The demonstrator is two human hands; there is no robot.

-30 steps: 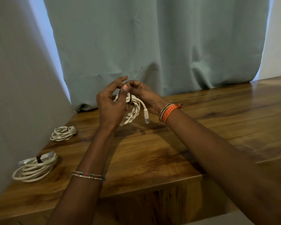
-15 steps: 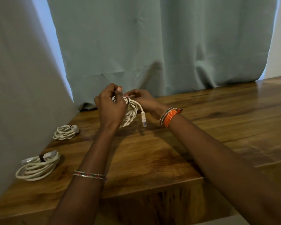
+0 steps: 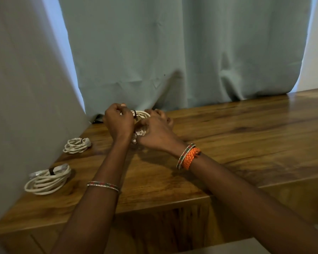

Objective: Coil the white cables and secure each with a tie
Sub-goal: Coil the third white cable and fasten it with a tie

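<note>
A glossy brown wooden surface (image 3: 228,143) meets pale green curtains (image 3: 173,52). Near the curtains, the left hand (image 3: 118,121) and right hand (image 3: 154,133) curl fingers around a white cable coil (image 3: 140,114); two tied coils (image 3: 77,145) lie left.

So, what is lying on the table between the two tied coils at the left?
Nothing: the head view shows bare table between far coil and near coil.

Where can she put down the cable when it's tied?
The wooden table is bare right of her right hand, out to its far end. The left edge by the curtain is crowded: a small coil and a bigger coil lie there.
</note>
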